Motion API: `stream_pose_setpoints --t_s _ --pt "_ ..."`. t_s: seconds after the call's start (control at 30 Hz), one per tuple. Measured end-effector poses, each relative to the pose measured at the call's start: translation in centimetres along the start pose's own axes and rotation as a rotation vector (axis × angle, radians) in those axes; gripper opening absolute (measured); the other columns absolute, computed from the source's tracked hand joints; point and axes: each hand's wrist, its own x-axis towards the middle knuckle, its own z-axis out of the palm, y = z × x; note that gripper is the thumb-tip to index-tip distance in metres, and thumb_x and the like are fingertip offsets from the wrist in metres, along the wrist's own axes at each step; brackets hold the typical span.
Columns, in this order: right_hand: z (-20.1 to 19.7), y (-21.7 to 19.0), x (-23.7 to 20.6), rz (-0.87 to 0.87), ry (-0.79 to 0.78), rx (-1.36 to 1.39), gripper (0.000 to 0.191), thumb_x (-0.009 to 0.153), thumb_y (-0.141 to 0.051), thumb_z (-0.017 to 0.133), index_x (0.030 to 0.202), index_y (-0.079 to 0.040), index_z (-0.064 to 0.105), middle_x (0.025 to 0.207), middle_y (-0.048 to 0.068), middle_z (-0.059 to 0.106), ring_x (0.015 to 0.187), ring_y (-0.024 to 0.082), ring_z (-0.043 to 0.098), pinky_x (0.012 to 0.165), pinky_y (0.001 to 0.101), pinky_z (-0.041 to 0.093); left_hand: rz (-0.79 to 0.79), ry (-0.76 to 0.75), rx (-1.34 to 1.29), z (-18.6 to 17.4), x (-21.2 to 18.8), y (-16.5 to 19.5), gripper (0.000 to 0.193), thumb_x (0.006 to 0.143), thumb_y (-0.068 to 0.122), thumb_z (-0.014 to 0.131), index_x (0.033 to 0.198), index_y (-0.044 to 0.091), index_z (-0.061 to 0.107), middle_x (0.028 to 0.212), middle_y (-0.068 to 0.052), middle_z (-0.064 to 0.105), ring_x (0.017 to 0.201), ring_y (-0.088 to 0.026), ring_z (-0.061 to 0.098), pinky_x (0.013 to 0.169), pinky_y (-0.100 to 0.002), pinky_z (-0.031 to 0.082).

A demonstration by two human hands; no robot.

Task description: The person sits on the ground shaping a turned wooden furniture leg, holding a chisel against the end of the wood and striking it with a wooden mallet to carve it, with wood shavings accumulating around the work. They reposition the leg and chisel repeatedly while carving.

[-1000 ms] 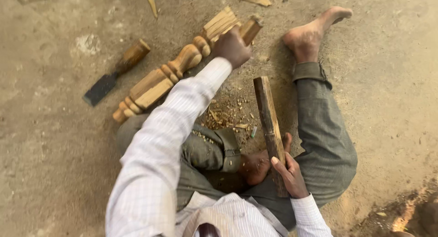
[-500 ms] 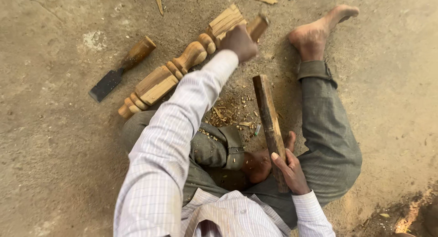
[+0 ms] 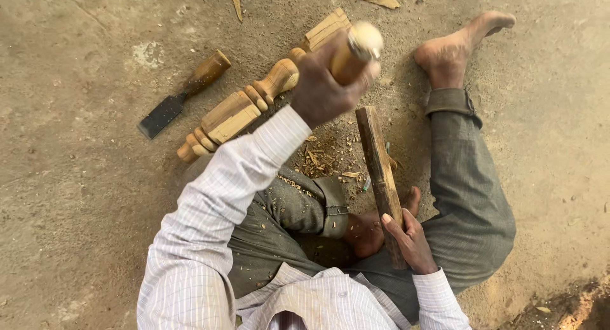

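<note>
Two bare hands work wood on a dusty concrete floor (image 3: 76, 196), where a person sits with one leg stretched out and the other folded in. The left hand (image 3: 327, 85) is clenched around a round wooden handle (image 3: 352, 50), raised close to the camera, its pale, worn end uppermost; whatever lies below the fist is hidden. The right hand (image 3: 410, 241) grasps the near end of a long, dark wooden stick (image 3: 378, 171), which slants away across a scatter of wood chips (image 3: 327, 161) between the legs. A turned wooden leg (image 3: 254, 107) lies on the floor beyond the knee, with a flat-bladed chisel (image 3: 181, 95) just to its left, apart from it. The risks look plain: the stick is steadied by one hand only, so a blow could make it twist or skid on the chips; the folded foot (image 3: 368, 231) rests right beside the gripping fingers, and the outstretched foot (image 3: 460, 41) is unshod; loose chips could fly up.
</note>
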Motion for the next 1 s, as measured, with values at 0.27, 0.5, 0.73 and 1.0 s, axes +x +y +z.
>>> stream_pose_setpoints --t_s 0.27,0.5,0.73,1.0 --pt "0.1 -0.2 0.1 -0.017 0.0 0.022 0.035 0.097 -0.035 0.065 0.105 -0.001 0.064 0.088 0.001 0.066 0.081 0.008 0.058 0.073 0.0251 0.049 0.161 0.016 -0.069 -1.0 -3.9 0.5 0.031 0.092 0.007 0.085 0.112 0.007 0.062 0.093 -0.015 0.074 0.079 -0.023 0.078 0.07 -0.033 0.065" --pt "0.3 0.4 0.1 -0.017 0.011 -0.014 0.034 0.099 -0.034 0.065 0.102 0.0 0.065 0.086 0.001 0.061 0.08 0.008 0.052 0.072 0.0253 0.047 -0.086 -0.061 0.135 0.8 -1.9 -1.5 0.036 0.09 0.011 0.08 0.117 -0.002 0.06 0.091 -0.018 0.073 0.071 -0.024 0.076 0.06 -0.03 0.067" --pt "-0.5 0.8 -0.2 -0.096 0.023 0.038 0.031 0.098 -0.032 0.065 0.103 -0.002 0.063 0.091 -0.002 0.062 0.085 0.006 0.054 0.076 0.023 0.047 -0.49 -0.275 0.328 4.8 0.2 -4.4 0.049 0.085 0.015 0.077 0.125 -0.002 0.054 0.09 -0.019 0.074 0.071 -0.028 0.076 0.062 -0.041 0.065" --pt "-1.4 0.4 0.0 0.065 0.012 0.175 0.042 0.093 -0.041 0.066 0.113 -0.004 0.068 0.084 0.004 0.064 0.068 0.011 0.06 0.059 0.0273 0.051 -0.441 -0.226 0.36 4.5 0.3 -4.0 0.042 0.081 0.018 0.08 0.113 0.003 0.058 0.09 -0.016 0.075 0.074 -0.027 0.078 0.067 -0.04 0.066"
